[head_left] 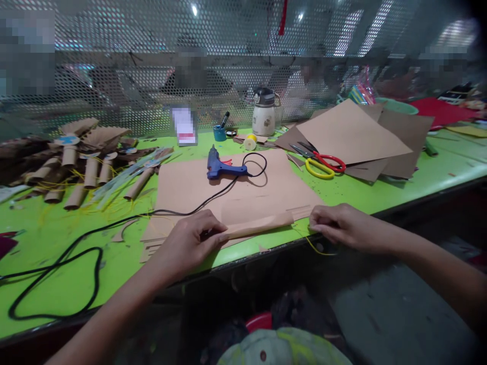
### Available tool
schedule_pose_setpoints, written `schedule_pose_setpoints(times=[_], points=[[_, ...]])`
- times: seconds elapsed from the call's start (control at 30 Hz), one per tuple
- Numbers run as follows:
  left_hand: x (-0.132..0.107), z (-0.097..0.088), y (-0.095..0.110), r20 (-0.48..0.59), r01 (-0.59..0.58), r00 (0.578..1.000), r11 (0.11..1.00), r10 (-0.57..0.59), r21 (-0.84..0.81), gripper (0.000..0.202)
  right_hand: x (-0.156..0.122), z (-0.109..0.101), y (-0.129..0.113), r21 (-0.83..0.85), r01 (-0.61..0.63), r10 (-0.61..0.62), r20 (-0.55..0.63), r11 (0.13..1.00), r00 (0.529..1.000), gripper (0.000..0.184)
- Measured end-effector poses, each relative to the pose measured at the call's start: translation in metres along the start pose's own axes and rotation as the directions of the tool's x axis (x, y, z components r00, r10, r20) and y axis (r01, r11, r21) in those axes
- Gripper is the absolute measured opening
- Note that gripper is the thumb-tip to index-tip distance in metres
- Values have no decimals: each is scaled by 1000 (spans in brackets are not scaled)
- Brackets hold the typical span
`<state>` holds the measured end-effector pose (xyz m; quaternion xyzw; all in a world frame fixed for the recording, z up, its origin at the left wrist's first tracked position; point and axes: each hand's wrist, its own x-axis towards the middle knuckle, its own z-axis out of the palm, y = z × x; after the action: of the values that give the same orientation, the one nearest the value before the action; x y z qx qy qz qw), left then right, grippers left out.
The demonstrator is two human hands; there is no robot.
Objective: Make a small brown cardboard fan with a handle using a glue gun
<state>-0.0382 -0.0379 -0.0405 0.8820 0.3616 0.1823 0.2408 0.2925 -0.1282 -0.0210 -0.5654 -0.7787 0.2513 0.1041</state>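
My left hand [200, 235] pinches the left end of a rolled-over strip of brown paper [262, 225] at the table's front edge. Beneath the roll lie larger flat sheets of brown paper [182, 177]. Off the roll's right end, my right hand [337, 223] is closed, fingertips pressed together; what sits between them is hidden. A thin yellow string [315, 249] runs from the roll's right end, close by those fingertips, and hangs over the table edge. On the paper beyond my hands rests a blue glue gun [224, 167], its black cord [167, 211] trailing left.
Several brown paper tubes with fanned tops [91, 170] pile up at left. Scissors with red and yellow handles [319, 165] lie beside stacked brown sheets [353, 132]. A white bottle [264, 114], yellow spool [250, 142] and blue pot [219, 133] stand before a perforated screen [144, 76].
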Motion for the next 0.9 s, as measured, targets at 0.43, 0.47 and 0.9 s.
schedule_pose_setpoints(times=[0.43,0.47,0.9], points=[[0,0,-3,-6,1,1000,1000,-1,4,20,18,5,-47,-376,277,-431,-430,884,793,11],[0,1,-3,-7,3,1000,1000,-3,7,19,25,12,-58,-368,328,-459,-362,870,812,13],[-2,2,0,-4,11,1000,999,-11,30,17,69,68,-60,-245,352,-417,-307,903,856,22]])
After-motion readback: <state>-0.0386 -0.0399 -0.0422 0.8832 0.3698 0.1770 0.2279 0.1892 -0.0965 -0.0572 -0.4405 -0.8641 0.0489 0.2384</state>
